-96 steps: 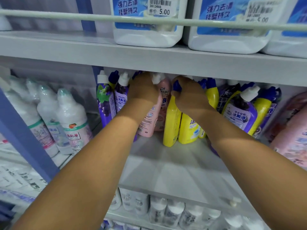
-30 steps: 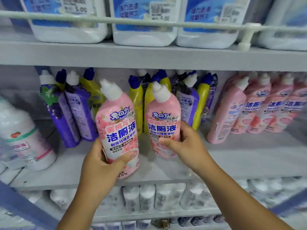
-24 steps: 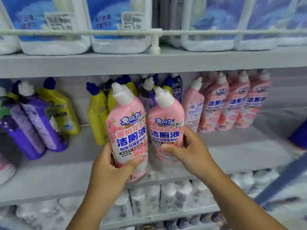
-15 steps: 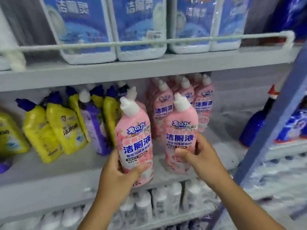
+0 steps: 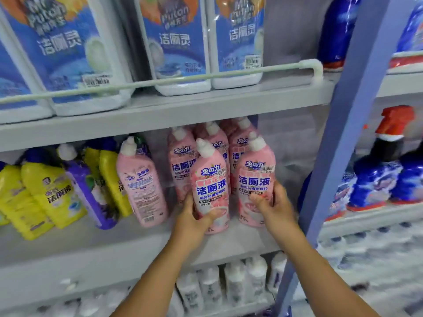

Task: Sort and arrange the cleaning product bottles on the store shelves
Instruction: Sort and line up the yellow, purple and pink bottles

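Now both grips are wrapped round pink toilet-cleaner bottles: left hand [image 5: 194, 221] holds the left pink bottle [image 5: 211, 186], right hand [image 5: 273, 205] holds the right pink bottle [image 5: 256, 179]. Both sit at the right end of the middle shelf [image 5: 114, 250], just in front of the pink bottle group [image 5: 180, 161]. Best to set bases flat, labels forward, snug against that row. Bottles: pale pink, white angled caps, blue lettering.

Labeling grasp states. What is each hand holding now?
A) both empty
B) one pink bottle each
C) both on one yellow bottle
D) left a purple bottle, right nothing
B: the left hand grips one pink bottle and the right hand grips another pink bottle.
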